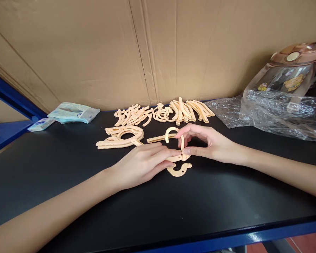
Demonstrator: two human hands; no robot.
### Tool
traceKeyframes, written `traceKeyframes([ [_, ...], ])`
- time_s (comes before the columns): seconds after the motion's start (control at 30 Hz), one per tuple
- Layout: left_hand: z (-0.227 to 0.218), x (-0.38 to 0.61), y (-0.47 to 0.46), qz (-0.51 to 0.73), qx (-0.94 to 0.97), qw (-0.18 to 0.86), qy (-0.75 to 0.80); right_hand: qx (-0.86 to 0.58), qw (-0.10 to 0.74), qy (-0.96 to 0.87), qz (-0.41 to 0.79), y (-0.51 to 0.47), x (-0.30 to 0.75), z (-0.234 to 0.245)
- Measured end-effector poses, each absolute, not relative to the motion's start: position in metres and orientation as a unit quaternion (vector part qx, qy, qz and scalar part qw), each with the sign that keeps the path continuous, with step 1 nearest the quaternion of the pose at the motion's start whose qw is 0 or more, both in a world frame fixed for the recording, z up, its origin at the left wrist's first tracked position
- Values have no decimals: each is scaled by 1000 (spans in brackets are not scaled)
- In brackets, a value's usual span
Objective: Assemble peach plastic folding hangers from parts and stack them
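Beige plastic clothes-hanger parts lie around both hands at mid-table. My right hand pinches a curved hanger hook between thumb and fingers, its open curl facing left. Fingers closed, my left hand grips a hanger arm whose end meets the hook's base under my right thumb. The rest of that arm is partly hidden beneath the left fingers. Just below them lies a small curved hanger piece with a hole in it. A straight hanger arm rests behind the hands.
Stacked hanger pieces lie left of the hands. Behind are piles of short curved parts, hooks and long arms. A tissue pack is at left. Clear plastic wrap and a large bottle stand at right, before a cardboard wall.
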State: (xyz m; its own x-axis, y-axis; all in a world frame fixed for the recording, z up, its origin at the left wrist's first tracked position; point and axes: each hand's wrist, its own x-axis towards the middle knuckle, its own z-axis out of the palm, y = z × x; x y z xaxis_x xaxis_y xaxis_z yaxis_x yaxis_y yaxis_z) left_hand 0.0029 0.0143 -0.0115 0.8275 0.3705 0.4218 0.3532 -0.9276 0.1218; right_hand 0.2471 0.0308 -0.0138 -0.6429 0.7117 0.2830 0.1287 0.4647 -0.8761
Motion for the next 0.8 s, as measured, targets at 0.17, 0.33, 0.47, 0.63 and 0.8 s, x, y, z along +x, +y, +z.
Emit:
traceKeyframes([
  [0.17, -12, 2, 14, 216, 956, 5, 200, -297, 328, -788, 428, 31, 247, -12],
  [0.33, -9, 1, 12, 207, 957, 23, 200, -307, 339, -775, 435, 32, 247, -13],
  [0.47, -8, 1, 12, 210, 957, 35, 195, -313, 347, -772, 432, 32, 246, -12],
  [0.63, -9, 1, 14, 204, 959, 36, 191, -311, 344, -762, 452, 33, 246, -12],
  [0.8, -10, 1, 13, 204, 959, 27, 195, -315, 343, -745, 477, 35, 248, -15],
])
